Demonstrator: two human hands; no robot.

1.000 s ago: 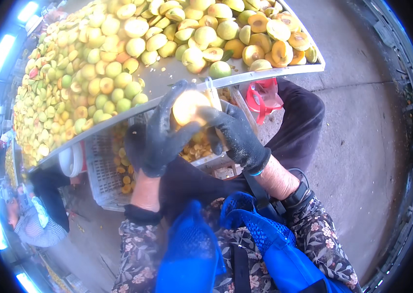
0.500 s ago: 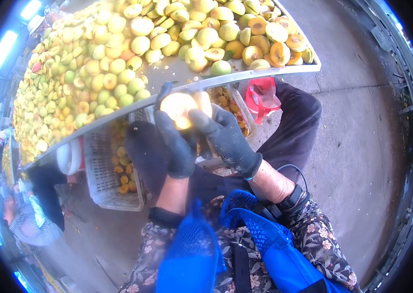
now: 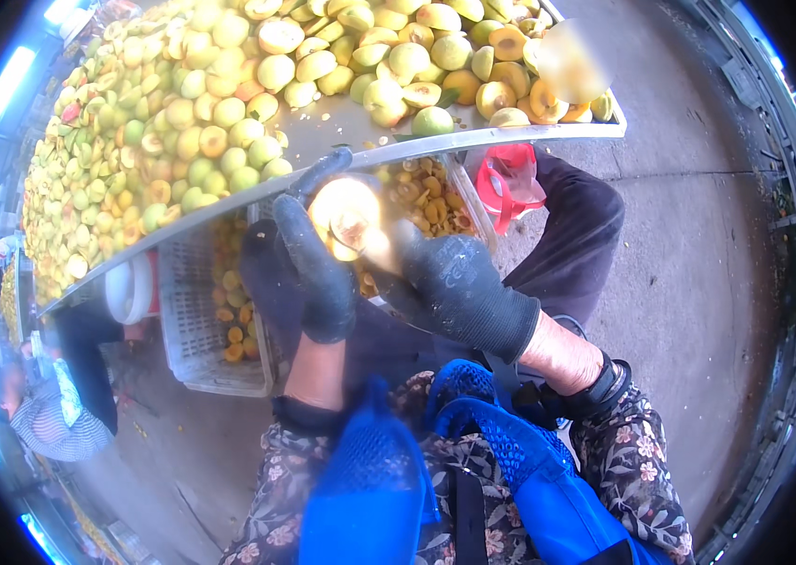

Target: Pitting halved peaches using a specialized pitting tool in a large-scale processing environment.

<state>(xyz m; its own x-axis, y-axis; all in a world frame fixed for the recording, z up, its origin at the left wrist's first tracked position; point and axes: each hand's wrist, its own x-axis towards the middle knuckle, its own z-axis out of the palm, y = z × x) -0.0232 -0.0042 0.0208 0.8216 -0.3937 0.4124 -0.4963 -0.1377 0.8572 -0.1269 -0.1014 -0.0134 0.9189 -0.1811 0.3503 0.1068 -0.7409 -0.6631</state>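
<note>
My left hand [image 3: 321,273], in a dark grey glove, is closed around a cut peach half [image 3: 345,215], its face turned up and glaring bright. Against the lower right edge of that half, the bent fingers of my gloved right hand [image 3: 459,287] press together. A pale, overexposed spot lies at those fingertips; what they grip, if anything, cannot be made out. Both hands are just in front of the rim of a metal-edged table [image 3: 370,151]. Heaped on it are many yellow-green peaches [image 3: 219,141], whole and halved, some showing orange flesh.
Below the table rim stand a white plastic crate [image 3: 214,330] and another crate [image 3: 473,202], both holding fruit pieces. A red and clear bag [image 3: 509,184] lies by my right knee. A white bucket [image 3: 129,290] and another person [image 3: 64,419] are at the left.
My right hand has turned, its back now facing up, and shifted slightly down and right. The peach half stays in my left hand. A blurred pale patch now shows over the table's right corner.
</note>
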